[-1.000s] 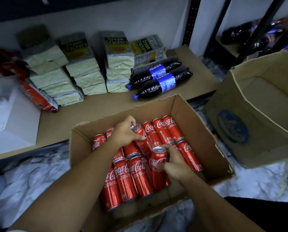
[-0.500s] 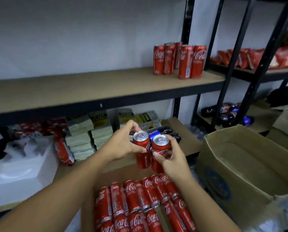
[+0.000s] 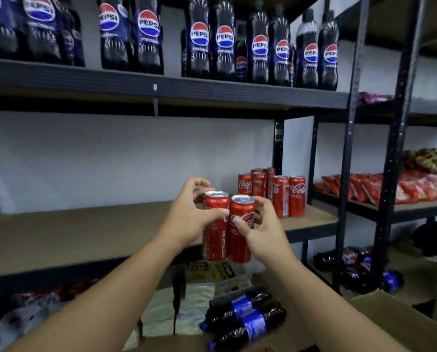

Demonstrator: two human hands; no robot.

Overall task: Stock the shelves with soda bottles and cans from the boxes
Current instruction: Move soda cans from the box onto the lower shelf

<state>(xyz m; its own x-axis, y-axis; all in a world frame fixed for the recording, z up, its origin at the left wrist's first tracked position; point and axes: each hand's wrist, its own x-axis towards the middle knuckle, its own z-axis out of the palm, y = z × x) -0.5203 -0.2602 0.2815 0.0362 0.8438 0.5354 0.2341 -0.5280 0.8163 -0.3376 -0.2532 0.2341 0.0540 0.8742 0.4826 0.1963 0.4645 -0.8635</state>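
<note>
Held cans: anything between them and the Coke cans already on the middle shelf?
Head view: only fingers of the right hand, curled round the right can. Otherwise bare shelf board up to the shelved cans.

We see the top shelf [image 3: 161,87] lined along its front edge with upright Pepsi bottles [image 3: 222,39]. On the middle shelf [image 3: 72,232], a cluster of red Coca-Cola cans [image 3: 278,191] stands upright at the right end, by the post.
</note>
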